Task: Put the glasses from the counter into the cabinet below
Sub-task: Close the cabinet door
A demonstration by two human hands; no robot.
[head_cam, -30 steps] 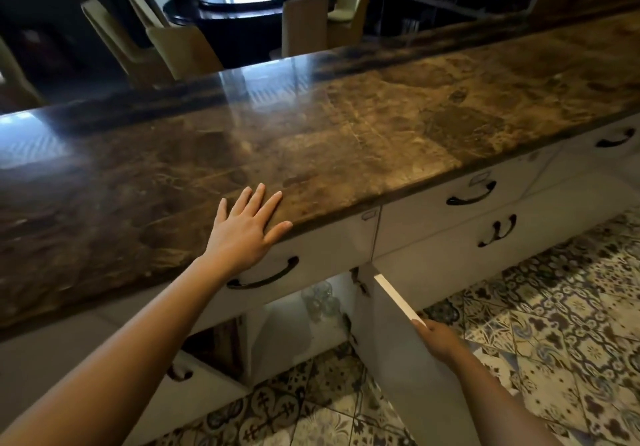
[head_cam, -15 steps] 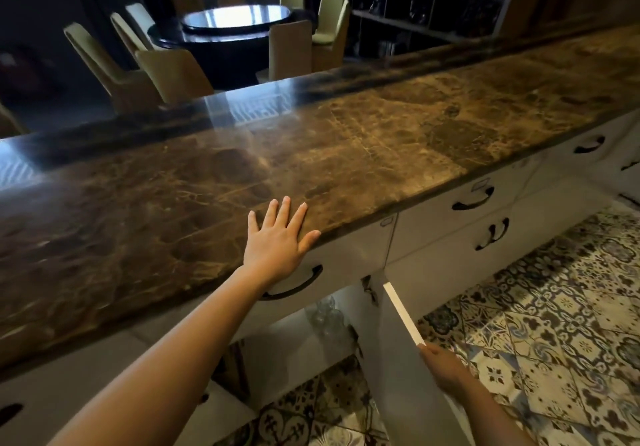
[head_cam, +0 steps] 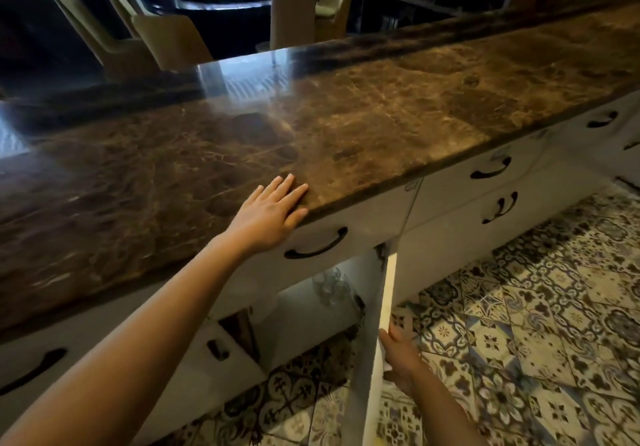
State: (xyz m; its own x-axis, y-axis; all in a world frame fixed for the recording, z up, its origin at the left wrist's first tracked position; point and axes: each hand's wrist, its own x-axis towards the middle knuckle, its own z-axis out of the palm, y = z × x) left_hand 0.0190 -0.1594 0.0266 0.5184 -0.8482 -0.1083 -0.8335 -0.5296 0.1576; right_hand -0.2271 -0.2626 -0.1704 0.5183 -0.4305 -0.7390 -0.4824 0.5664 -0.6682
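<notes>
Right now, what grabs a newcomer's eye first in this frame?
The long brown marble counter runs across the frame, with the left hand flat on its near edge. Below, the right hand grips an open white cabinet door, and clear glasses stand inside the cabinet.

Both forearms are bare from the lower edge of the view up to the wrists, with no sleeve showing on either. The left hand, toward 10 o'clock, wears no ring, watch or glove. The right hand, toward 5 o'clock, is likewise bare, its fingers partly hidden.
</notes>
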